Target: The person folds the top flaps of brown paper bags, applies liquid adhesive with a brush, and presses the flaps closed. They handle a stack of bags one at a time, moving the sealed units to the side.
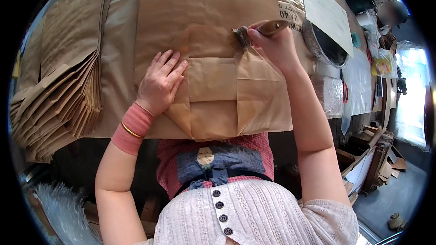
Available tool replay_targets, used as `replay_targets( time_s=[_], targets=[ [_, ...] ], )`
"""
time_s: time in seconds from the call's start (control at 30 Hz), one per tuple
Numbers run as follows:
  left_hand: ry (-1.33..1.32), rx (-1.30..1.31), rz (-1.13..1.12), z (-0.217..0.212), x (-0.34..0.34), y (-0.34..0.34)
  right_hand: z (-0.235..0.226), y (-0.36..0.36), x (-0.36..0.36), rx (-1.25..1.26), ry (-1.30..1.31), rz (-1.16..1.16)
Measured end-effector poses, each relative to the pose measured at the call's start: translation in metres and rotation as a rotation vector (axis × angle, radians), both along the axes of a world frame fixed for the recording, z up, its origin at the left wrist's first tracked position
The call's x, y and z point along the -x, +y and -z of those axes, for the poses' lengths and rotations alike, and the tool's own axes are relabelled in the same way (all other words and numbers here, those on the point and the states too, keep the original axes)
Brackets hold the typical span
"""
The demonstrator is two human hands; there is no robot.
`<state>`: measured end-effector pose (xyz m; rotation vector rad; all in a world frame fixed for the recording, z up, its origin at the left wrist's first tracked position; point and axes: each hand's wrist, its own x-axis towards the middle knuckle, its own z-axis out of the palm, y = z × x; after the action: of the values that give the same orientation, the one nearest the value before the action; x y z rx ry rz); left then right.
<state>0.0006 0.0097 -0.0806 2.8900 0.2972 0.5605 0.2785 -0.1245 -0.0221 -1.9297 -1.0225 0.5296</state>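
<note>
The left hand (161, 81) lay flat, fingers spread, pressing the folded bottom of a brown kraft-paper bag (213, 86) on the table. The right hand (272, 45) was clenched around a wooden-handled brush (261, 30), its bristles touching the bag's upper fold. 1 fanned stack of flat brown paper bags (59, 95) sat well to the left.

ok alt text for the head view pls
A person's right hand drags a wooden-handled brush across the folded bottom of a brown paper bag while the left hand presses it flat. A fanned stack of bags lies to the left.
</note>
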Motion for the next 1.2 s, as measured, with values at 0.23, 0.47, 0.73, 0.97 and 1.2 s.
replay_targets(
  time_s=[0.23, 0.47, 0.73, 0.97, 1.2],
  targets=[
    [-0.118, 0.266, -0.102, 0.002, 0.004, -0.005, -0.008, 0.016, 0.047, -0.345, 0.24, -0.061],
    [-0.136, 0.236, -0.067, -0.002, 0.007, -0.003, 0.006, 0.078, 0.081, -0.017, 0.13, -0.136],
    [-0.181, 0.191, -0.041, 0.005, -0.004, -0.002, -0.052, -0.024, 0.052, -0.359, -0.383, -0.139],
    [-0.111, 0.139, -0.09, 0.012, -0.002, -0.007, -0.039, -0.207, -0.072, -0.029, -1.128, 0.047],
    [0.077, 0.238, -0.128, -0.032, -0.002, 0.014, -0.036, -0.193, -0.034, 0.134, -0.899, -0.143]
  ],
)
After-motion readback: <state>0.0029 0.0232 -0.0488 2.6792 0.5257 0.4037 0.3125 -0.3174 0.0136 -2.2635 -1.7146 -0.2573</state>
